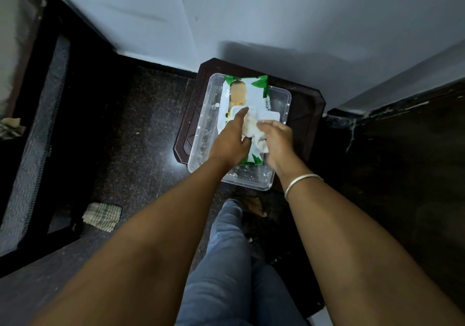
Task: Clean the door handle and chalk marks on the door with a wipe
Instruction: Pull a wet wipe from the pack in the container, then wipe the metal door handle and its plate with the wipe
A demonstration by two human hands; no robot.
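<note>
Clear plastic tub [281, 99], smeared with white residue; glossy printed film on wipe pack [247, 91]. Wipe [253, 129]: soft, crumpled, matt cloth. Floor [141, 114]: polished speckled dark stone; bangle [300, 182]: shiny metal.

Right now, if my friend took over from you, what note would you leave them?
Left hand: pressing down on the wipes pack.
Right hand: fingers closed on a wipe at the pack's opening.
The pack lies in a clear plastic tub on a dark stool.
Done: wipe nearly out.
Left: free it, then clean the door handle and chalk marks; neither is in view.
</note>
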